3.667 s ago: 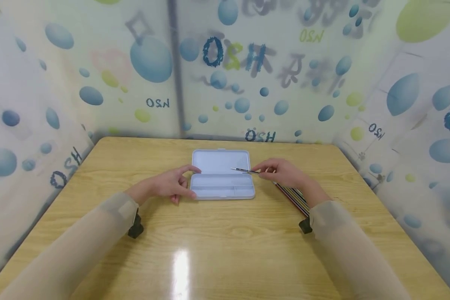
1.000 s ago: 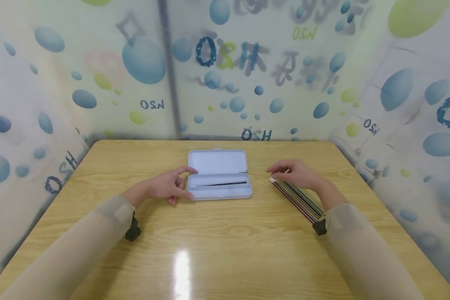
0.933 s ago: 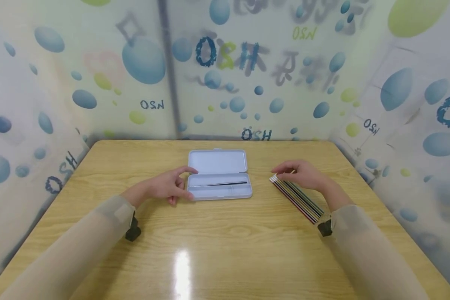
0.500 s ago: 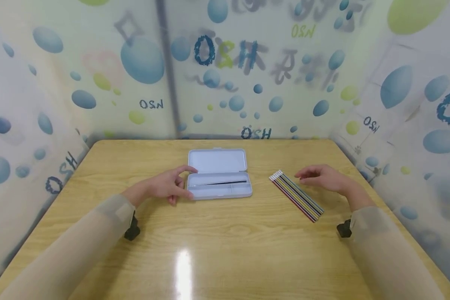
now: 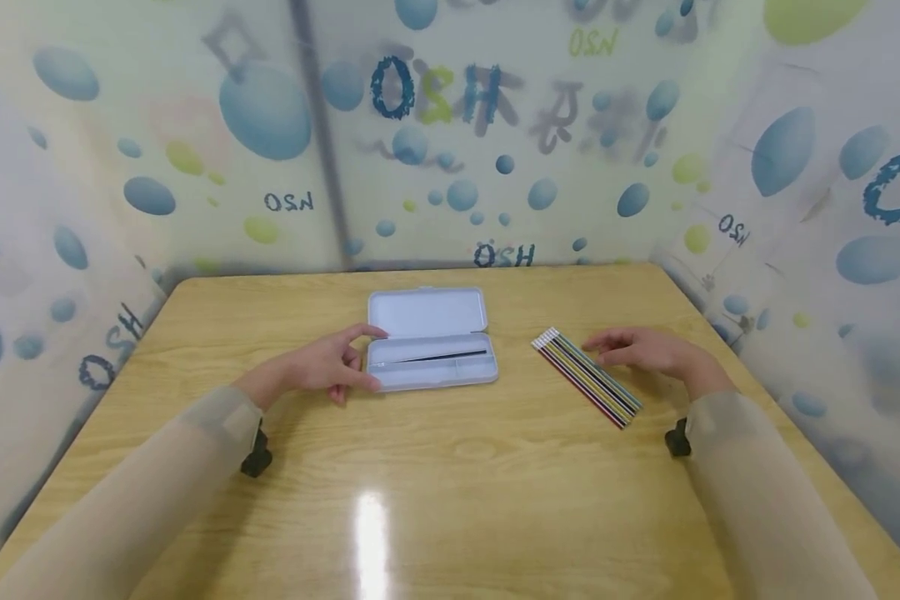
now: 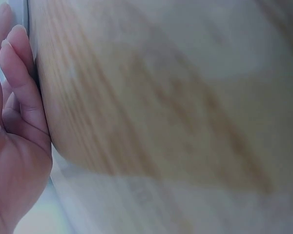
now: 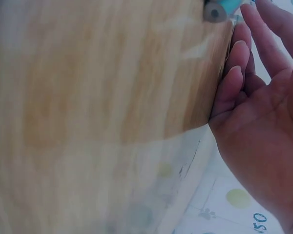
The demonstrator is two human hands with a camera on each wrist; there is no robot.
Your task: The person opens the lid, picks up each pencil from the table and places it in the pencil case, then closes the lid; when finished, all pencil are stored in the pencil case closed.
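A pale blue pencil case point(image 5: 420, 385) lies with its lid point(image 5: 427, 312) swung back, near the middle of the table. One dark pencil point(image 5: 450, 357) rests slantwise in its long rear compartment. My left hand point(image 5: 318, 363) holds the case at its left end, forefinger at the hinge corner and thumb at the front corner. Several striped pencils point(image 5: 588, 379) with white ends lie side by side to the right. Beside their right edge, my right hand point(image 5: 648, 350) has relaxed fingers and holds nothing. A teal pencil end point(image 7: 223, 9) shows near its fingers in the right wrist view.
The wooden table point(image 5: 465, 500) carries a bright glare streak at the front. Patterned panels point(image 5: 420, 208) enclose its back and both sides. A dark wrist device point(image 5: 257, 454) sits under the left sleeve, another one point(image 5: 677, 437) under the right.
My right hand released a pencil into the case's rear compartment. It then moved right over the loose pencils to their far side. The left hand stayed on the case; the view shifted slightly.
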